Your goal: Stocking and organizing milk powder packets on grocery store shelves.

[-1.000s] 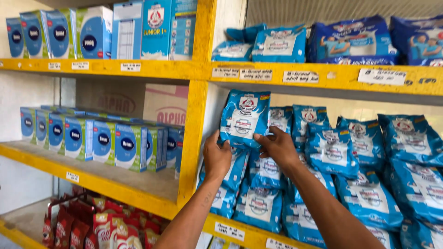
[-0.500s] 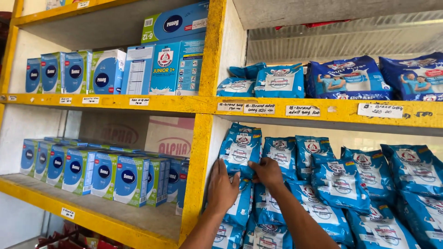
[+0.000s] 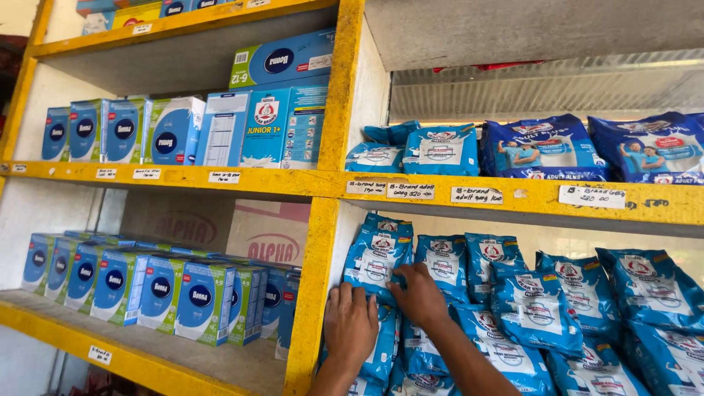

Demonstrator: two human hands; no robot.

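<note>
Both hands are raised to a lower shelf bay packed with blue pouches. The left hand (image 3: 350,323) is laid flat, fingers (image 3: 345,295) open and spread, against pouches low in the bay, just right of the yellow post (image 3: 314,293); nothing is gripped by it. The right hand (image 3: 419,295) is set just beside the left and slightly higher, its fingers (image 3: 396,276) extended and pressed on the lower edge of an upright pouch (image 3: 377,257) at the left end of the row. Whether that pouch is pinched or only touched cannot be told. The pouch is stood leaning back, with more pouches (image 3: 539,312) overlapped to its right and below it. Above, a yellow shelf (image 3: 513,198) with paper price labels (image 3: 411,191) is loaded with larger blue bags (image 3: 543,150). In the left bay, blue-and-green boxes (image 3: 158,290) are lined up on the lower shelf, and similar boxes (image 3: 121,130) are ranged on the shelf above.
</note>
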